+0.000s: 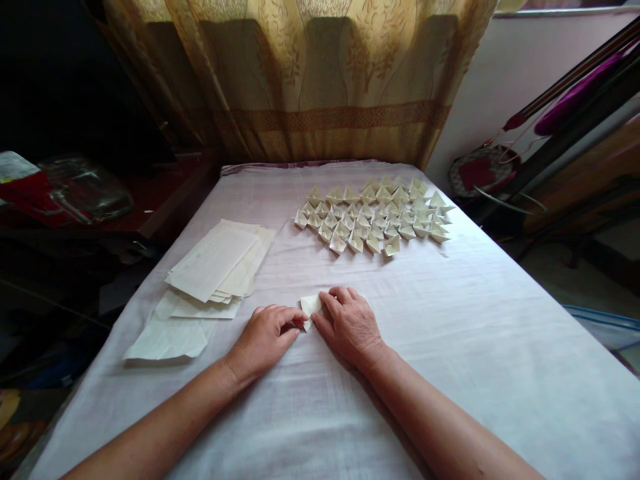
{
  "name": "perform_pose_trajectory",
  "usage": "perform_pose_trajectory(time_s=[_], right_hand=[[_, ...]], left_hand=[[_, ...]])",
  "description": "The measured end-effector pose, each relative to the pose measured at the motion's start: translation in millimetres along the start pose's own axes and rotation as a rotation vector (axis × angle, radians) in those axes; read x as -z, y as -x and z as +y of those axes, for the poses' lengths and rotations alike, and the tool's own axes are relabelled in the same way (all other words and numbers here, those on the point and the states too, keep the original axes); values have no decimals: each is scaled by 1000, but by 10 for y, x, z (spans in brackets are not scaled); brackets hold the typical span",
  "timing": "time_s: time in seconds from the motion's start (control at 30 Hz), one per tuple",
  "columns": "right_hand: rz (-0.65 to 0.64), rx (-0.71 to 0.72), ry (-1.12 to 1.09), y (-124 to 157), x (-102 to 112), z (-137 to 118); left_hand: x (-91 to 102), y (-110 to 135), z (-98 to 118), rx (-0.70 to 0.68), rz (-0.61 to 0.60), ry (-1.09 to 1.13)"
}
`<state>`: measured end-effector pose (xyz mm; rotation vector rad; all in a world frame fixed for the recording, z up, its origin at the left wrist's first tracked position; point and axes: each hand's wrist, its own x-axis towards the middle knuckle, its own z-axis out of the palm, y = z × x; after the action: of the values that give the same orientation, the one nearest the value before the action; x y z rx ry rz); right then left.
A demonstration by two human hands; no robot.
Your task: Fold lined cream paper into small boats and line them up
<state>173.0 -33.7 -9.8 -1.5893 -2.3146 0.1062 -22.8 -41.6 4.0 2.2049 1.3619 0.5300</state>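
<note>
A small folded piece of cream paper (311, 305) lies on the white cloth between my hands. My left hand (273, 331) pinches its lower left corner between thumb and fingers. From the other side my right hand (350, 323) grips its right edge, the thumb at the lower part and the fingers curled over the top. The right fingers hide part of the paper. Farther back on the right stand many small folded paper boats (360, 223), set close together in rows.
A loose stack of paper sheets (213, 260) lies to the left, with a creased sheet (167, 337) at its near end. A glass jar (87, 187) stands on a dark red table at the far left. A patterned curtain (320, 73) hangs behind; a bag (483, 170) is at the right.
</note>
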Motion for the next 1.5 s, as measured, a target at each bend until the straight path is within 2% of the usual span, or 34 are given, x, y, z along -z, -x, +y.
perform_pose_trajectory(time_s=[0.2,0.37,0.5,0.67,0.73,1.23,1.5], right_hand=[[3,10,-9,-1,1,6],[-13,8,-10,-3,15,1],[-16,11,-10,-2,21,-2],[-7,14,-11,1,8,3],[-4,20,-16,0,0,10],[-3,27,-32,-8,-19,50],[14,40,-26,-10,-34,55]], left_hand=[[-2,-125,-141,-311,4,-75],[79,-251,-173,-389,-113,-129],[118,-327,-100,-335,-201,-162],[113,-371,20,-114,-227,-148],[102,-377,47,-69,-229,-153],[-32,-209,84,55,-51,-124],[-2,-283,79,126,-98,-115]])
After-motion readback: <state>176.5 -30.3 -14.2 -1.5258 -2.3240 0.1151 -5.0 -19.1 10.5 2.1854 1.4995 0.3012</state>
